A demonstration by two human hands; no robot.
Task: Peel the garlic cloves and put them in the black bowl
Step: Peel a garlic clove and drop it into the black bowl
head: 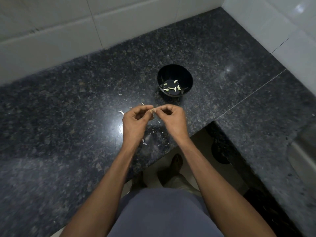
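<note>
A black bowl (175, 72) stands on the dark granite counter (68, 100), with several pale peeled garlic cloves (172, 87) lying in its bottom. In front of the bowl, my left hand (135, 120) and my right hand (172, 118) meet at their fingertips. Both pinch one small garlic clove (151, 111) between thumbs and forefingers; most of it is hidden by the fingers. Thin white peel scraps (144, 142) lie scattered on the counter under and around my hands.
White tiled walls (51, 23) close the counter at the back and right. The counter's front edge (171, 151) runs diagonally just below my wrists, with floor and my feet beneath. A steel sink rim (302, 151) shows at the far right.
</note>
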